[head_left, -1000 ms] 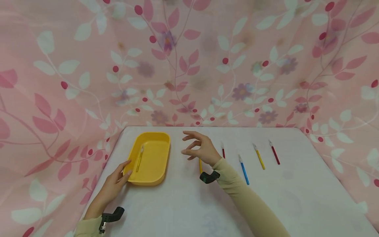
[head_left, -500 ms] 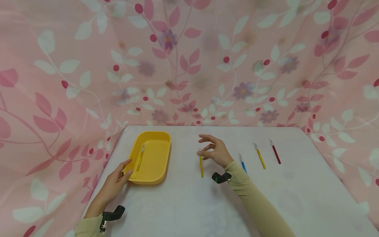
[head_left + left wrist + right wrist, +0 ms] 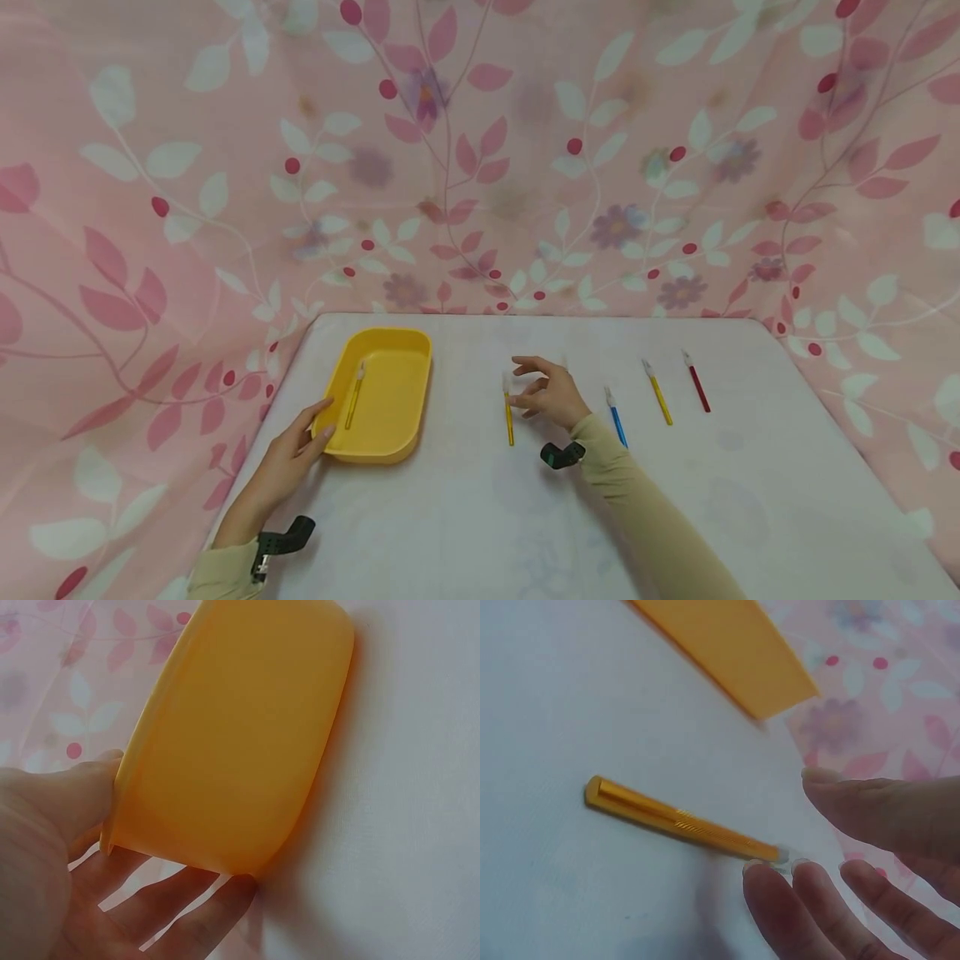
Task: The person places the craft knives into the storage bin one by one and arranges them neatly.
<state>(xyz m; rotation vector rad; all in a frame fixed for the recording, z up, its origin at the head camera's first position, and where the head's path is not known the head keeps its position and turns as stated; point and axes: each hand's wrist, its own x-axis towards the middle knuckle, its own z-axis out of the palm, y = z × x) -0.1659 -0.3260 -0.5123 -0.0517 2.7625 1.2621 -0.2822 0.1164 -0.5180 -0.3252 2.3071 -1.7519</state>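
On the left, my left hand [image 3: 288, 454] grips the near left corner of a yellow plastic tray [image 3: 375, 457], thumb and fingers on either side of its rim [image 3: 129, 761]. A yellow craft knife [image 3: 353, 402] with a clear cap lies inside. My right hand [image 3: 551, 398] hovers with spread fingers at another yellow craft knife [image 3: 510, 429] on the table. The right wrist view shows this knife's knurled handle [image 3: 682, 821], with fingertips right at its capped end. Nothing is held in the right hand.
Right of my right hand lie a blue craft knife [image 3: 616, 415], a yellow one [image 3: 659, 395] and a red one [image 3: 697, 386]. Another knife is mostly hidden behind the right hand. A pink floral curtain [image 3: 480, 167] stands behind the white table [image 3: 450, 517].
My right hand has moved right and lowered to the middle yellow craft knife, covering the red knife behind it. The left hand stays on the tray.
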